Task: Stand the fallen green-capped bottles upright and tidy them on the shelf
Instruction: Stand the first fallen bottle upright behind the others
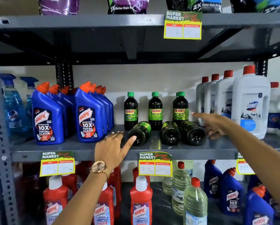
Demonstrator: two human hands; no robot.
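Observation:
Three dark green-capped bottles stand upright at the back of the middle shelf (217, 146): left (130, 111), middle (155, 111), right (180, 109), with a further cap just behind the right one. In front, three more lie on their sides, bases toward me: left (140, 133), middle (170, 133), right (192, 133). My left hand (111, 147) is open at the shelf edge, its thumb touching the base of the left fallen bottle. My right hand (211, 123) reaches in beside the right fallen bottle, forefinger extended, holding nothing.
Blue Harpic bottles (89, 114) stand left of the green-capped ones and white Domex jugs (249, 104) stand right. Price tags (154, 164) hang on the shelf front. Red, clear and blue bottles fill the shelf below; detergent bags sit above.

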